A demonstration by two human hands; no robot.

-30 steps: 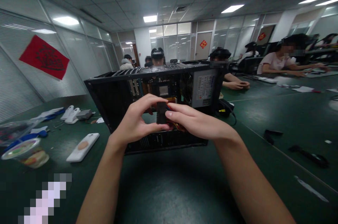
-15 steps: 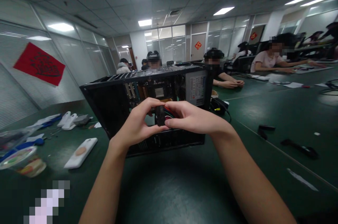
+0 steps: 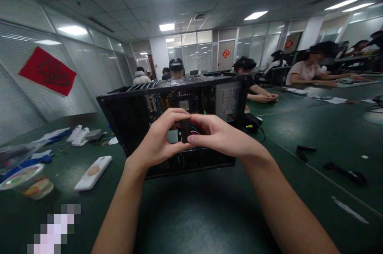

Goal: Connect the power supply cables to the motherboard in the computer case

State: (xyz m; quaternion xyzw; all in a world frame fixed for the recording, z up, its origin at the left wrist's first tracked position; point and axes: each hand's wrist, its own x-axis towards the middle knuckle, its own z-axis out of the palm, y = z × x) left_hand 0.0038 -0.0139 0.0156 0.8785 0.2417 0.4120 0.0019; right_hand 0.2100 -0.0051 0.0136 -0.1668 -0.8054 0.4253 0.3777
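Observation:
An open black computer case stands on the table, its inside facing me. In front of it I hold a long black power connector upright, with coloured wires running from it behind my right fingers. My left hand grips its top and bottom ends between fingers and thumb. My right hand pinches the same connector from the wire side. Behind the hands, the motherboard and the labelled power supply show inside the case.
To the left lie a white phone, a lidded plastic cup and blue-handled tools. Black straps and a white strip lie on the right. Several people sit beyond; one person's hands rest on the table.
The view has shifted slightly, so the scene sits a little further right and lower. Both hands keep hold of the connector, which now shows its long side more clearly.

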